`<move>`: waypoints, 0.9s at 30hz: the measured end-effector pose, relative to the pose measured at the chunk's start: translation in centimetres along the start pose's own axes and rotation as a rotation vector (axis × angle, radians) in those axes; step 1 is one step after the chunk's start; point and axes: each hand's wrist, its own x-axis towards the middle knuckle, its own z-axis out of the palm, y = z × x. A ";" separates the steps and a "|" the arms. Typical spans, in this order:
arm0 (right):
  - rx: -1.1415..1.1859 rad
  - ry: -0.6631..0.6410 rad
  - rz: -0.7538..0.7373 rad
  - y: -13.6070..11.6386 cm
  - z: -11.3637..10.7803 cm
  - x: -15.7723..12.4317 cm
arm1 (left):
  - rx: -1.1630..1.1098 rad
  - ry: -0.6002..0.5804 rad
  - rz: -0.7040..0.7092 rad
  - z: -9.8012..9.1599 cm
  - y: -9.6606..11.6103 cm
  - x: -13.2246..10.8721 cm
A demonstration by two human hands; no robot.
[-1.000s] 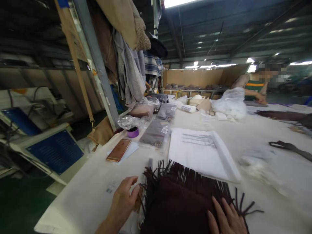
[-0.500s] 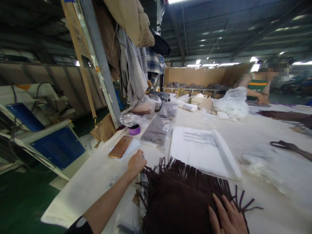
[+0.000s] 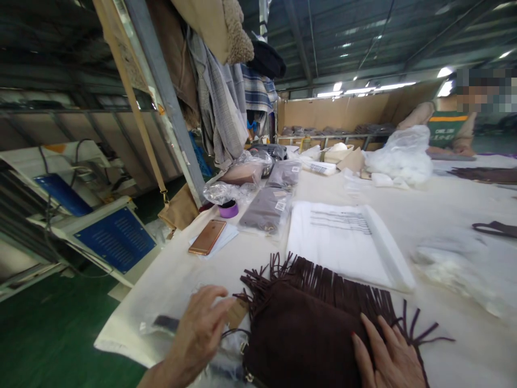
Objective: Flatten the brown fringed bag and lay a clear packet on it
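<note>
The right hand is lying flat, fingers spread, pinning the brown fringed scarf to the table, while the left hand is hovering loosely open, empty, over a clear bag.

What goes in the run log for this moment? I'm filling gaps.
left hand: on plastic bag | right hand: flat on fringed scarf | phone: on table

Dark brown fringed suede bag; cream cloth-covered counter; rose-gold flat phone; purple round tape roll. White folded plastic bag stack bears grey printed lines. Blue rectangular machine panel alongside.
</note>
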 end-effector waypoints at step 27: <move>-0.006 0.172 0.160 -2.6 0.5 0.5 | -0.234 -0.346 -0.058 0.6 2.7 -1.1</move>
